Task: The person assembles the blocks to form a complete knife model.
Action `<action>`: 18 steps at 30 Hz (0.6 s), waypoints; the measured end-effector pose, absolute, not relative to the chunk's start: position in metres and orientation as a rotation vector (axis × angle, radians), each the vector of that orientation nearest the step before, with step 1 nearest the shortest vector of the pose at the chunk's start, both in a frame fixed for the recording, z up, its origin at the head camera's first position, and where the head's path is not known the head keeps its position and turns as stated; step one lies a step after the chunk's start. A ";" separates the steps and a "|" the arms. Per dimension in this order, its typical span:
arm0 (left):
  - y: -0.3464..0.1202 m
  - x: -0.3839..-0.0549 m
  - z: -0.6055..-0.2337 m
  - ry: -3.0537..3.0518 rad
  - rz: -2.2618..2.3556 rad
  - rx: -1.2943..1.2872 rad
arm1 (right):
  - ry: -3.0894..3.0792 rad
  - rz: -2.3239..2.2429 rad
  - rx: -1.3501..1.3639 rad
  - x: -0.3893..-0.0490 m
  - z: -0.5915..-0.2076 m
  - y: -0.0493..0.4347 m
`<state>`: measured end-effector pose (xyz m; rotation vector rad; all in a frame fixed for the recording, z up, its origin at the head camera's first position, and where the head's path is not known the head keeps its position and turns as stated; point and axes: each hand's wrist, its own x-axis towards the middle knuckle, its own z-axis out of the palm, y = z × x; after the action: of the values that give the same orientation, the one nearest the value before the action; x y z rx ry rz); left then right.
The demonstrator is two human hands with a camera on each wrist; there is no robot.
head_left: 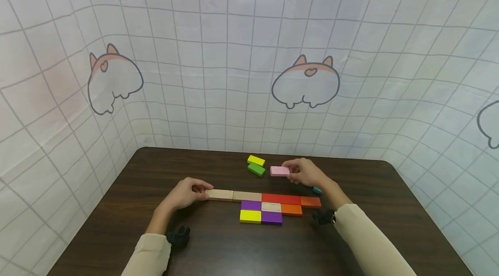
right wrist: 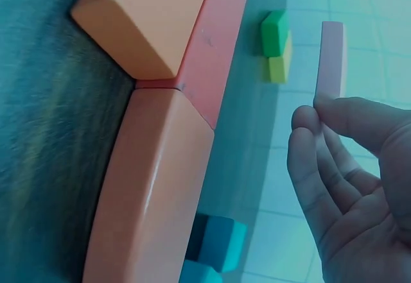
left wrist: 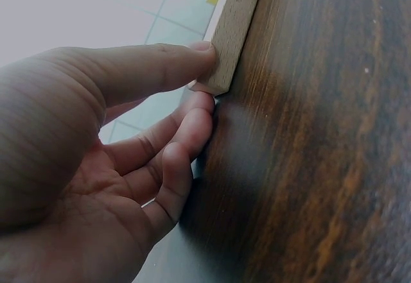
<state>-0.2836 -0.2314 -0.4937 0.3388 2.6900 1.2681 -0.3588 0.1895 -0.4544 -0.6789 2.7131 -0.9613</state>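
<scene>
Pink block (head_left: pixel 278 171) lengthwise left-right, seemingly level

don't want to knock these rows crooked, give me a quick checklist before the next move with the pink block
1. Pink block in the right grip: ok, pinched at one end.
2. Pink block apart from the loose green block: ok, a gap shows in the head view.
3. Left grip at the end wooden block: ok, thumb and finger at its outer end.
4. Back row joined end to end: ok, no clear gap visible.
5. Pink block set against the back row: not ok, held beyond it.
6. Teal blocks clear of the right arm: cannot tell, partly hidden in the head view.
</scene>
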 end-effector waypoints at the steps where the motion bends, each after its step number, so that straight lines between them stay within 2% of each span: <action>1: -0.231 -0.284 -0.494 2.688 1.268 0.339 | 2.714 -0.963 -0.679 -0.356 -0.453 0.191; 18: -0.231 -0.284 -0.494 2.691 1.265 0.322 | 2.821 -0.901 -0.796 -0.298 -0.455 0.217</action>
<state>-0.2839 -0.2307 -0.4941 0.3224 2.6914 1.2650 -0.2985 0.2169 -0.4552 -0.7956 2.8211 -0.9010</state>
